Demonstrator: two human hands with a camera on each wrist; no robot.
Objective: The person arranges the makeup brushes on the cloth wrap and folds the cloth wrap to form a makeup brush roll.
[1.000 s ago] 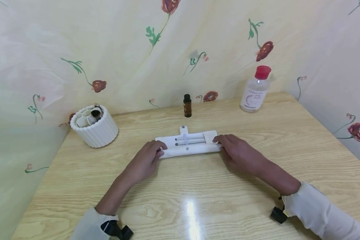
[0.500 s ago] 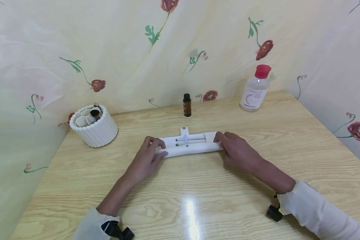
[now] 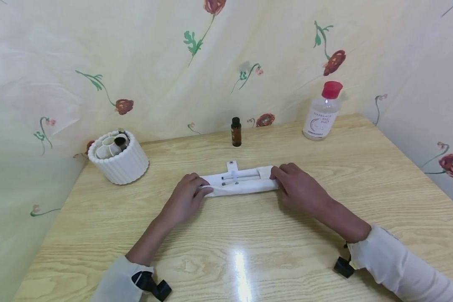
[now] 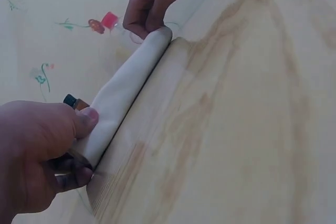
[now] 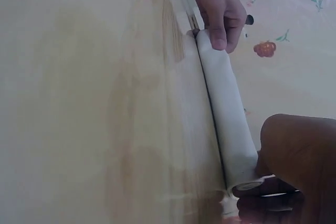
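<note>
A white roll-up brush pouch [image 3: 241, 188] lies on the wooden table, its near side rolled into a tube. On the flat part behind the tube, slim brushes [image 3: 241, 177] lie with their ends under a flap at the right, and a small snap tab [image 3: 232, 165] sticks out at the back. My left hand [image 3: 185, 197] grips the roll's left end, thumb on the near side and fingers over the top. At the right end, my right hand [image 3: 300, 188] pinches the roll. In the right wrist view, the rolled tube [image 5: 226, 103] shows its coiled end beside my right fingers.
A ribbed white holder [image 3: 124, 163] with brushes in it stands at the back left. Behind the pouch stands a small brown bottle [image 3: 236, 132]. A clear bottle with a red cap [image 3: 321, 115] is at the back right, near the flowered wall covering [image 3: 154, 63].
My left fingers have shifted on the roll's left end and closed in around it. The near roll has turned slightly, and its snap stud has tipped toward the back.
</note>
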